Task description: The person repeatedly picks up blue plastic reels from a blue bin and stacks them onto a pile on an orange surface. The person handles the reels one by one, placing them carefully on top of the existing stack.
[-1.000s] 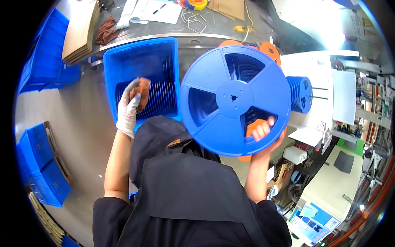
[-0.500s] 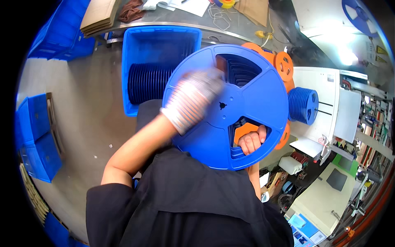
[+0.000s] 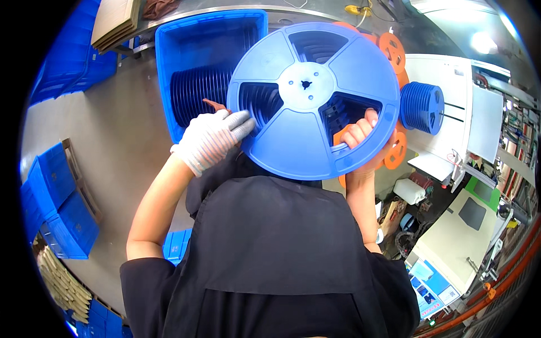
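Observation:
A large blue plastic reel [image 3: 293,141] faces me in front of my chest, its spoked face showing a pale hub and window openings. Dark, closely stacked edges show through the windows, so more reels seem to sit behind it. My bare right hand [image 3: 360,130] grips it at the right, fingers curled through the lower right window. At the left rim, my left hand [image 3: 217,137], in a striped pale glove with grey fingertips, has its fingers bent over the edge by the left window; its thumb is hidden. A small reddish-brown thing [image 3: 213,105] sticks out above that hand; I cannot tell what it is.
A blue bin [image 3: 164,62] holding a row of dark blue reels [image 3: 194,96] stands behind at the left. Orange reels [image 3: 393,50] show past the right rim. A smaller blue reel stack [image 3: 420,107] sits on rods at a white machine. Blue crates [image 3: 67,219] stand far left.
My left hand has moved from across the reel's face down to its left rim. The reel has turned and sits higher in view, and its face looks paler. My right hand still grips it.

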### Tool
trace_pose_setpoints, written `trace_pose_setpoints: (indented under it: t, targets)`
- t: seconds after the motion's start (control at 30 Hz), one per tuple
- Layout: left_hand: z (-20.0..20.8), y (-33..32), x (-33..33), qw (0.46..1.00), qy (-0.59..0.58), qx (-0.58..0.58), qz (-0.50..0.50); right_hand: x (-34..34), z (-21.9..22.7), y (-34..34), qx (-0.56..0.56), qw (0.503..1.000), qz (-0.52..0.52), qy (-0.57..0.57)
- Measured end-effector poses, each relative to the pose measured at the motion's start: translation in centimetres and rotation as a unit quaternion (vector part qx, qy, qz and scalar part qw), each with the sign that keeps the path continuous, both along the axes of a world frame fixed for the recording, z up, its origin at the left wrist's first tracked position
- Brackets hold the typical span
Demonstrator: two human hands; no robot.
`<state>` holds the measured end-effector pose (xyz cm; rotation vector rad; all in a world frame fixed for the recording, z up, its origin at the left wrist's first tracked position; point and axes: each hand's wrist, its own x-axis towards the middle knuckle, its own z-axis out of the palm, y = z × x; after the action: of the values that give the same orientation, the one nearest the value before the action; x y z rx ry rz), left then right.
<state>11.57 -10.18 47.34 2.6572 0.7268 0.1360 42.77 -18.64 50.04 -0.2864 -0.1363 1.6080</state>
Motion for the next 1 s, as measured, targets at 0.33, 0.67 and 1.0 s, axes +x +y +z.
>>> trace_pose_setpoints:
  t: [0.33, 0.67, 1.0]
  targets:
    - [-1.0, -0.9, -1.5, 0.986, -0.139, -0.080, 0.037, 0.3, 3.0, 4.5, -0.229, 0.929, -0.091, -0.277]
    - [-5.2, -0.6, -9.2, 0.520, -0.492, -0.598, 0.361, 3.2, 1.0, 0.0, -0.177, 0.957, -0.041, -0.225]
    - [-8.7, 1.1, -9.5, 0.434, -0.532, -0.599, 0.411, 3.1, -1.3, -3.7, -0.231, 0.953, -0.080, -0.177]
